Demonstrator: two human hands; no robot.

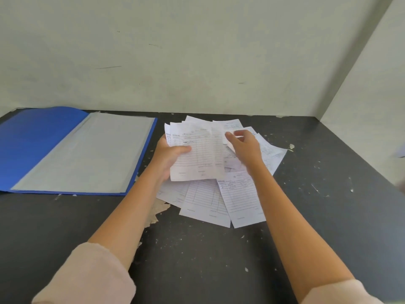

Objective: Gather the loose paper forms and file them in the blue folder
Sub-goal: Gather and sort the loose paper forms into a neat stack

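A blue folder lies open on the left of the dark table, with clear plastic sleeves showing on its right half. Several white printed forms lie scattered in an overlapping heap at the table's middle. My left hand grips a small stack of forms by its left edge, thumb on top, lifted above the heap. My right hand reaches over the heap just right of that stack, fingers curled onto a sheet beneath; whether it pinches the sheet is unclear.
The dark table has chipped, peeling paint, with a torn patch beside my left forearm. Pale walls close the table's back and right sides. A small white scrap lies right of the heap.
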